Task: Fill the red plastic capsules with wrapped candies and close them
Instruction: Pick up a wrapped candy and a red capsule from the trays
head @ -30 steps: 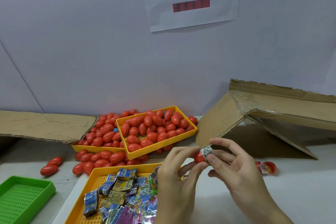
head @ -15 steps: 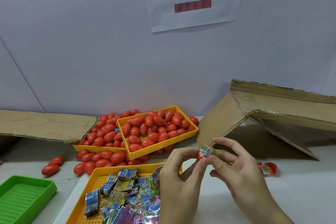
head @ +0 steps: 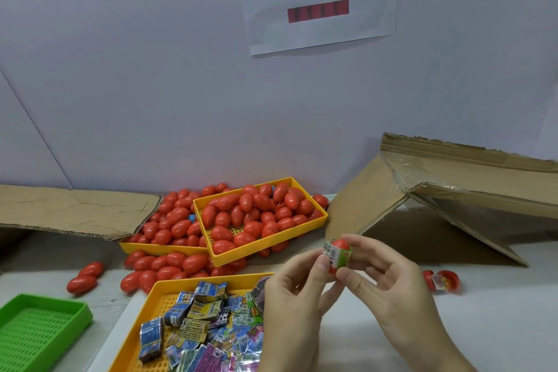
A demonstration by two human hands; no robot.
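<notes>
1. The nearest yellow perforated plastic tray [head: 157, 290] is my landmark; it holds the heap of small wrapped candies in printed foil [head: 199, 320]. Beyond its far edge, two more yellow trays of closed red egg-shaped capsules [head: 259, 217] sit among loose ones.
2. My right hand [head: 389, 290], just right of that tray's far corner and above the table, pinches the red plastic capsule half [head: 341, 246] between thumb and fingers.
3. My left hand [head: 294, 290], over the tray's right edge, pinches the folded candy wrapper [head: 333, 252] against the capsule with thumb and forefinger.
4. The capsule is glossy red, its rounded end up; the wrapper, white barcode and green print, lies across its side, not yet inside.
5. To do this well, I judge I should tuck every wrapper corner fully in, so nothing catches the seam when closing.
6. Further right lies an open capsule [head: 444, 279] showing candy.
</notes>
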